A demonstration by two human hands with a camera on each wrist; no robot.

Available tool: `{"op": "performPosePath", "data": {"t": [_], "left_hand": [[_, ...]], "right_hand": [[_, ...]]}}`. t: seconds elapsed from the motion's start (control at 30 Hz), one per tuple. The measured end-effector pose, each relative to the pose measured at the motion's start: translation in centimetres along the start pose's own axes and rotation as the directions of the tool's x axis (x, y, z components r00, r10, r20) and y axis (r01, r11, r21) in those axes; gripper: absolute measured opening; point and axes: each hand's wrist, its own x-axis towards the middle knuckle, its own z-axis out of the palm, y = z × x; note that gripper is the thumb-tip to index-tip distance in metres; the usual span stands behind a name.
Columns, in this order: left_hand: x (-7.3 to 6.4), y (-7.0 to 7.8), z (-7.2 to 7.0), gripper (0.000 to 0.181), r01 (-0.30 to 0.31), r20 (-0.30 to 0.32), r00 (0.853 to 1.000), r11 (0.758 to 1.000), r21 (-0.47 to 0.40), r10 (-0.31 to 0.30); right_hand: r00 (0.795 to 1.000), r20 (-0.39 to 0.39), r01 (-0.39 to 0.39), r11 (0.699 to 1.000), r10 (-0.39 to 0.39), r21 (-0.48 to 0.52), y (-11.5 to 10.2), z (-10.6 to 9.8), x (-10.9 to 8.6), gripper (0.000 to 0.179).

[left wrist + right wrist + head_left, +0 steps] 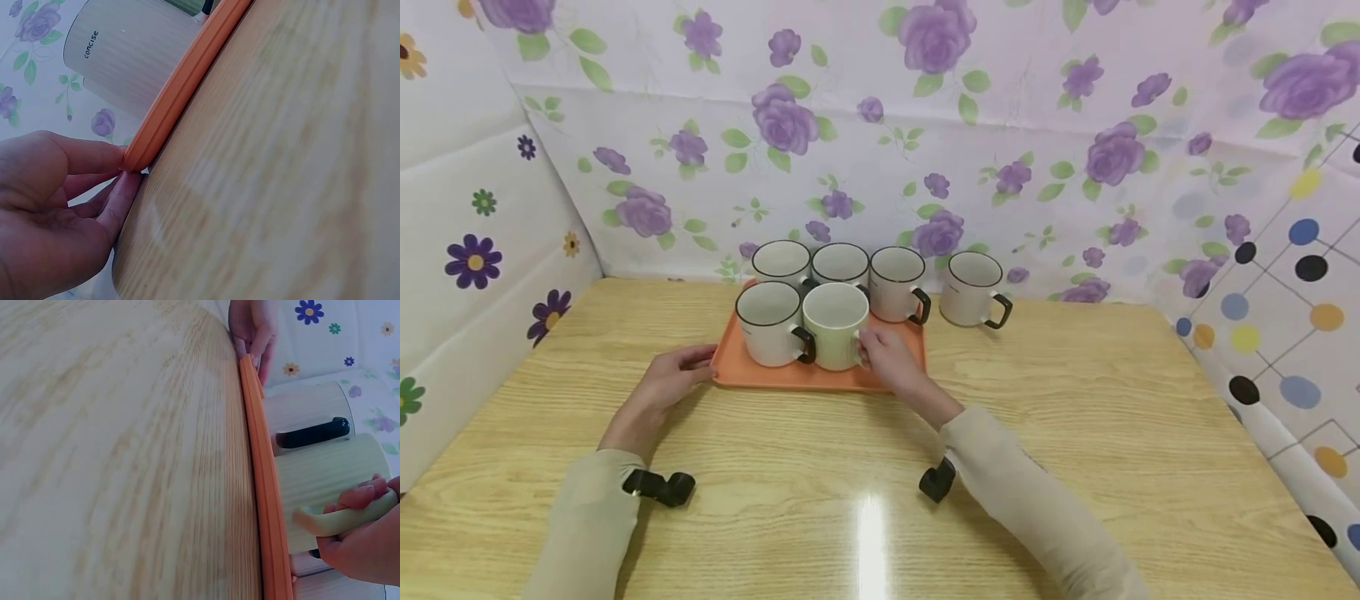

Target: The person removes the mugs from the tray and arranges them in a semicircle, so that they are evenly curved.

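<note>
An orange tray (805, 380) lies on the table, bearing white mugs with black rims and handles and one pale green mug (832, 337). With curled fingers my right hand (891, 360) grips the green mug's handle (350, 520). That mug stands at the tray's front, right beside a white mug (770, 329). My left hand (673, 377) pinches the tray's front left corner between thumb and fingers; the left wrist view shows the fingertips (120, 156) on the orange rim. The lower part of the back mugs is hidden behind the front ones.
Along the tray's back stand three white mugs, one of them (897, 287) at the right. Another white mug (970, 292) stands on the wooden table (1060, 417), off the tray to the right. A flowered cloth (850, 167) hangs close behind.
</note>
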Motion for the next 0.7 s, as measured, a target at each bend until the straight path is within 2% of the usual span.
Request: {"op": "performPosePath", "data": {"t": [0.2,0.43,0.53,0.7], "left_hand": [[0.0,0.0,0.0,0.053,0.004,0.004,1.000,1.000,-0.015,-0.004],[0.0,-0.1,0.0,0.052,-0.001,0.006,1.000,1.000,-0.012,0.001],[0.0,0.0,0.0,0.053,0.017,0.007,1.000,1.000,-0.008,-0.017],[0.0,0.0,0.1,0.054,0.026,0.004,1.000,1.000,-0.012,-0.026]], "right_hand": [[1.000,0.010,0.000,1.000,0.000,0.001,-0.1,-0.7,-0.6,0.033],[0.996,0.070,0.058,0.998,-0.058,0.010,0.2,-2.1,-1.3,0.034],[0.996,0.071,0.051,0.999,-0.050,-0.015,-0.1,-2.8,-1.8,0.034],[0.998,0.054,0.028,1.000,-0.028,0.000,-1.2,-4.4,-2.3,0.032]]}}
